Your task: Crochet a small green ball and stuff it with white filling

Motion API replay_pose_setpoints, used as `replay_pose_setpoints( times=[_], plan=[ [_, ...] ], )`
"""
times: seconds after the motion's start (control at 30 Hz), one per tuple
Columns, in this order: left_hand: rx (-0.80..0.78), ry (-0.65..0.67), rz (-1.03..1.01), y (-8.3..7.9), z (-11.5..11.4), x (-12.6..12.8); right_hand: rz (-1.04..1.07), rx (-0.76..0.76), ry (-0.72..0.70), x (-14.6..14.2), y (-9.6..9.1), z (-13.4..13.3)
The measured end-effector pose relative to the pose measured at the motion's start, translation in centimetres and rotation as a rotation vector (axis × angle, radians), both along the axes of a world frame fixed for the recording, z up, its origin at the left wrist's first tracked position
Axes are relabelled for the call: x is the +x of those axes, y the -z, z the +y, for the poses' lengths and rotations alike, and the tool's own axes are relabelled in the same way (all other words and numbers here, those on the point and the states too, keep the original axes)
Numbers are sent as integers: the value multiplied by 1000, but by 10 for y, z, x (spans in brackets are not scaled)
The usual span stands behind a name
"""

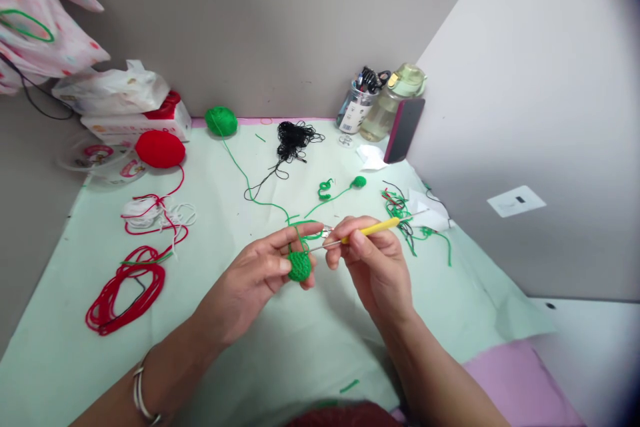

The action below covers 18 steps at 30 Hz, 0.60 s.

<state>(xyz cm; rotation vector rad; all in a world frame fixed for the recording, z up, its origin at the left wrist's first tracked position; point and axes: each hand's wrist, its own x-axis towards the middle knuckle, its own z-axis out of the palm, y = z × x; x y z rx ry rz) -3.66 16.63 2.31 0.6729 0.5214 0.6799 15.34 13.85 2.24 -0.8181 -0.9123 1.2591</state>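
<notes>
Between the thumb and fingers of my left hand (265, 260) is a small green crochet piece (300, 267), rounded in shape. Green yarn (240, 165) runs over my left fingers from a green yarn ball (221, 121) at the back. My right hand (373, 250) grips a crochet hook (371, 230) by its yellow handle. The hook's metal shaft points left, its tip at the top edge of the green piece; whether it is inside a stitch I cannot tell. A small green crocheted ball (359, 182) with a yarn tail lies beyond my hands.
Left are a red yarn ball (161, 149), a white yarn tangle (145, 212) and coiled red cord (125, 290). Black yarn (295, 140) lies at the back. A pen jar (355, 107), bottle (385, 107) and phone (404, 131) stand back right, near yarn scraps (397, 207).
</notes>
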Motion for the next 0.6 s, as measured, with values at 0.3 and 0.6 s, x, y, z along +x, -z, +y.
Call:
replay_pose_setpoints(
  times=[0.3,0.6],
  plan=[
    [31,20,5,-2,-1,-2,-43,31,-32,5,-1,0],
    [178,-94,210,5,-10,1,-447,364,66,-6,6,-3]
  ],
)
